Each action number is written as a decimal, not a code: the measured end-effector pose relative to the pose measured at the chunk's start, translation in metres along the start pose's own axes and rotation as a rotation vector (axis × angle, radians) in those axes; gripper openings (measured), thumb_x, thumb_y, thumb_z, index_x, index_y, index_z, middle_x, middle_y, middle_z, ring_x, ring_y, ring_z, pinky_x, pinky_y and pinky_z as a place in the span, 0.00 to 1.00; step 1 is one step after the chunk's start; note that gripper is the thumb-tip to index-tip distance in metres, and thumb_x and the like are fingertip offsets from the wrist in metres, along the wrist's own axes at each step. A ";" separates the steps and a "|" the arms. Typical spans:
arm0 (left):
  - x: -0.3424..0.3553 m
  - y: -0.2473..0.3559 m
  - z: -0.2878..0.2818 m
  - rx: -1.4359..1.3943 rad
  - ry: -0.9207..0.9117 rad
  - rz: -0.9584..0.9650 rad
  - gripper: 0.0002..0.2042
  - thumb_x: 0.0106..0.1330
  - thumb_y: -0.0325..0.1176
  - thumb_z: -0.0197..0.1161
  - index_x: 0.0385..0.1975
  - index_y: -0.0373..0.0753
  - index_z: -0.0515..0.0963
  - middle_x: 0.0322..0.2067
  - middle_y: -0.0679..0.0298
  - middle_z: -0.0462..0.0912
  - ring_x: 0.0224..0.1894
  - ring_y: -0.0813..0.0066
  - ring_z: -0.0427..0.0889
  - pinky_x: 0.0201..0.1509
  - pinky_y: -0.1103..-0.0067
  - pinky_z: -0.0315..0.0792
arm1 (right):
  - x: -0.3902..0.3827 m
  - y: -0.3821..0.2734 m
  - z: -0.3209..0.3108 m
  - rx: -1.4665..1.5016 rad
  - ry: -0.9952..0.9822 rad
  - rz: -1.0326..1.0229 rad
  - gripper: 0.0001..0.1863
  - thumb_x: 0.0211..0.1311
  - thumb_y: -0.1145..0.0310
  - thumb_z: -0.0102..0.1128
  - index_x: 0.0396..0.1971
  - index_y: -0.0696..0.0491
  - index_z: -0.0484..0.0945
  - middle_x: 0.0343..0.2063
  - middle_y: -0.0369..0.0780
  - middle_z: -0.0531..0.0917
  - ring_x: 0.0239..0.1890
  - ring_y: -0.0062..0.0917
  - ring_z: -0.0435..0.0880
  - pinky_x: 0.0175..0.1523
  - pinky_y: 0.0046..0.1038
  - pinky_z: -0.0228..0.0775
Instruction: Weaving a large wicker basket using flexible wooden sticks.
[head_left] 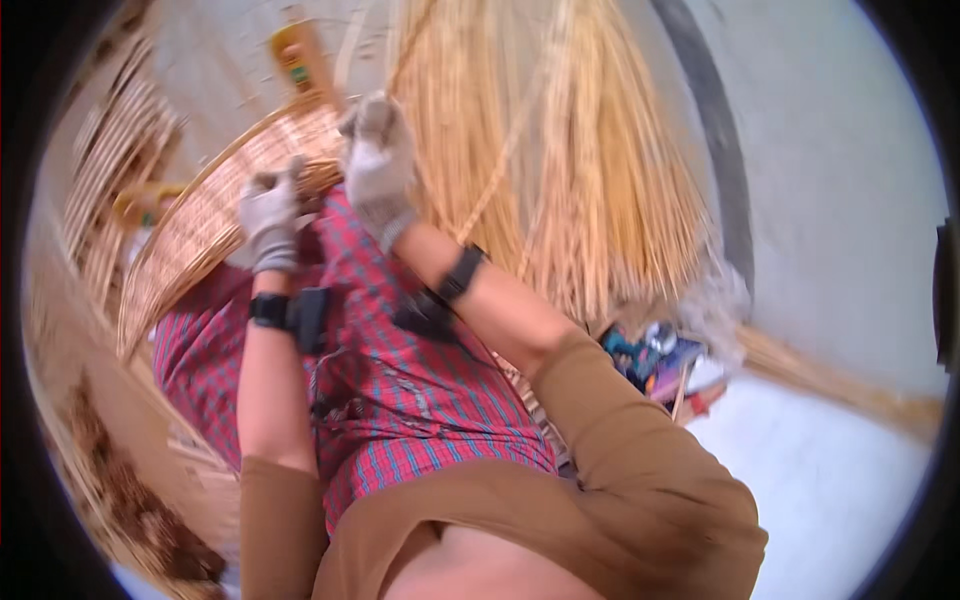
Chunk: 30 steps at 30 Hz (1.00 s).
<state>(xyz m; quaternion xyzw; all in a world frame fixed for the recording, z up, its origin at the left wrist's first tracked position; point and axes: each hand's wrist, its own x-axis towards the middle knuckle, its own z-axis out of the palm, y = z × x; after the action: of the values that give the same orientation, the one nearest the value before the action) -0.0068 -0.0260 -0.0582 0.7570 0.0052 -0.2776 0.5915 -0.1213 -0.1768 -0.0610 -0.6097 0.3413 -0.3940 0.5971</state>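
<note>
A large shallow woven basket (190,235) leans across my lap, its curved rim toward the far left. My left hand (270,208), in a pale work glove, is closed in front of the weave near the basket's right end. Just right of it and farther off, my right hand (380,165), gloved too, is closed beside the basket's edge. A thin brown strand (412,48) runs upward from near the right fingers; whether they grip it is unclear. Motion blurs both hands' fingertips. Yellow-orange clamps (302,62) sit at the far rim and the left side (145,205).
Long bundles of split cane strips (600,150) lean on the wall at right. More strips (110,170) lie at far left. Tools and a plastic bag (715,310) lie on the floor at right. Brown fibre scraps (140,500) lie at lower left. A checked cloth (400,390) covers my lap.
</note>
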 end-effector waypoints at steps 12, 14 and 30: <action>-0.030 0.016 -0.041 -0.007 -0.339 0.255 0.32 0.77 0.37 0.61 0.75 0.40 0.52 0.71 0.51 0.62 0.49 0.59 0.86 0.44 0.72 0.86 | -0.212 0.088 -0.261 -0.698 0.006 0.520 0.12 0.66 0.64 0.61 0.47 0.50 0.81 0.40 0.48 0.87 0.44 0.42 0.86 0.53 0.38 0.77; -0.061 0.015 -0.040 -0.062 -0.355 0.363 0.31 0.78 0.36 0.59 0.75 0.40 0.52 0.73 0.51 0.57 0.53 0.56 0.85 0.47 0.71 0.86 | -0.231 0.074 -0.323 -1.005 0.113 0.405 0.11 0.65 0.70 0.61 0.47 0.51 0.81 0.43 0.47 0.85 0.46 0.45 0.85 0.53 0.41 0.77; -0.232 0.007 -0.032 0.162 -0.800 -0.153 0.13 0.81 0.36 0.53 0.48 0.33 0.79 0.18 0.63 0.81 0.08 0.85 0.67 0.11 0.87 0.61 | -0.214 0.077 -0.393 -0.918 0.466 1.236 0.50 0.64 0.27 0.50 0.78 0.44 0.53 0.67 0.58 0.69 0.64 0.52 0.76 0.66 0.49 0.69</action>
<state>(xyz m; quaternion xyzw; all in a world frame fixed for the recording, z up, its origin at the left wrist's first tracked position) -0.1872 0.0748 0.0513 0.6311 -0.1907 -0.5923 0.4631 -0.5636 -0.1713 -0.1631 -0.3975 0.8607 0.0701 0.3104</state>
